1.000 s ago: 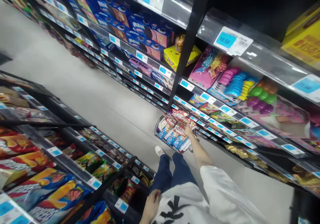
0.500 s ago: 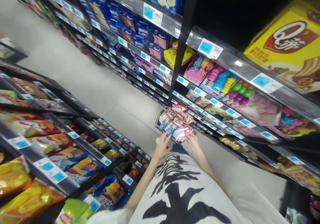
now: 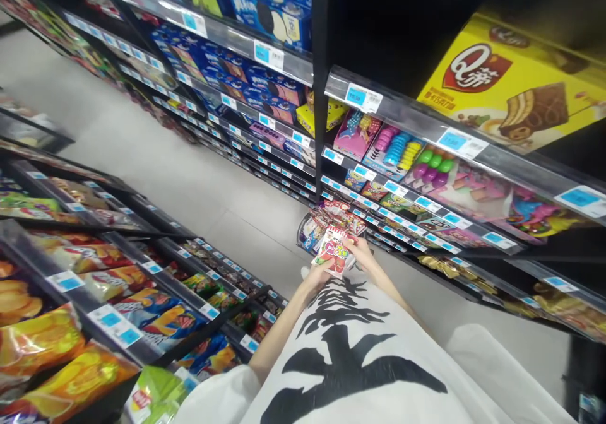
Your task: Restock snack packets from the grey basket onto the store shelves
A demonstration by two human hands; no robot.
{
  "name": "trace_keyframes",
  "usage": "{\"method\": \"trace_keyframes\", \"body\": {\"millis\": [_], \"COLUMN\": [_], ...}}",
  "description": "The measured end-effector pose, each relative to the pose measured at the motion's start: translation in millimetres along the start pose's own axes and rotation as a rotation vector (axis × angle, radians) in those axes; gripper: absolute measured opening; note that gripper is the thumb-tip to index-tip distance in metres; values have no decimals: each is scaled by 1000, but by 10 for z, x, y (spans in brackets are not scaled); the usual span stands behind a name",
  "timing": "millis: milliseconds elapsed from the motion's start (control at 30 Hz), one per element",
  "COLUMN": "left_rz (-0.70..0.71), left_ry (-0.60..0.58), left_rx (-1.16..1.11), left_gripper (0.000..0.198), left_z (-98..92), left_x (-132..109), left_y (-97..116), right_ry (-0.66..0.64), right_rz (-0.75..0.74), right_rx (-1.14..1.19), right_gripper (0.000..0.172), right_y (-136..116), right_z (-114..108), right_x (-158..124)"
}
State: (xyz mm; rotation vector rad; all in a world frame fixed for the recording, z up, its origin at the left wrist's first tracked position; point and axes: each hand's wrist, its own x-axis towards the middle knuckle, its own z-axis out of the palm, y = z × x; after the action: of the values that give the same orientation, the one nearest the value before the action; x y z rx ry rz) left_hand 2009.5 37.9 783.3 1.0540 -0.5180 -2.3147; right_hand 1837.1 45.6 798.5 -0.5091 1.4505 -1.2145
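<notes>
A red and white candy packet [image 3: 333, 252], printed with colourful shapes, is held in front of my body, its printed face toward me. My left hand [image 3: 320, 274] grips its lower left edge with the thumb on the front. At the packet's right side, my right hand [image 3: 360, 252] has its fingers closed on the edge. Just beyond and below the packet is a dark-rimmed basket [image 3: 299, 235] heaped with small snack packets [image 3: 331, 212] in red, white and blue. The held packet hides part of that heap.
On the right, shelves carry colourful toy candies [image 3: 398, 146] and a large yellow cake box [image 3: 516, 89]. Blue cookie boxes [image 3: 269, 17] fill the shelves ahead. Chip bags [image 3: 71, 361] line the racks on the left. A grey floor aisle [image 3: 189, 178] runs between.
A candy packet has been lifted and turned face up toward me. My left hand has moved from the basket's near edge onto the packet. The view has shifted slightly.
</notes>
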Motion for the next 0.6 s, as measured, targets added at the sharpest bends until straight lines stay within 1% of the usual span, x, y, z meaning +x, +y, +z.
{"method": "trace_keyframes", "body": {"millis": [33,133,200,267,367,467,500,533,600], "left_rz": [-12,30,57,43,47,92,96,96,110], "left_ry": [-29,-85,-90,-74,-35,71,121,166,208], "left_rx": [23,78,81,84,114,157,170,187,249], "left_gripper": [69,74,80,81,77,70,69,68,66], "left_z": [23,80,103,107,75,3,-26,-55,-105], "left_x": [-22,-48,-38,-18,42,147,185,222,284], "left_y": [30,97,113,108,72,18,-1,-21,-59], "right_ry": [11,133,155,138,149,189,167,114,-57], "right_rz": [-16,-85,-88,-79,-74,-57,-49,-35,3], "right_rx": [15,62,83,81,89,113,108,95,56], "right_gripper": [43,42,43,43,44,44,43,42,43], "right_y": [-2,7,1,-14,-33,-51,-60,-70,-86], "right_z": [38,125,140,134,101,-8,-71,-145,-308], "right_x": [19,80,118,144,150,115,93,65,-2]}}
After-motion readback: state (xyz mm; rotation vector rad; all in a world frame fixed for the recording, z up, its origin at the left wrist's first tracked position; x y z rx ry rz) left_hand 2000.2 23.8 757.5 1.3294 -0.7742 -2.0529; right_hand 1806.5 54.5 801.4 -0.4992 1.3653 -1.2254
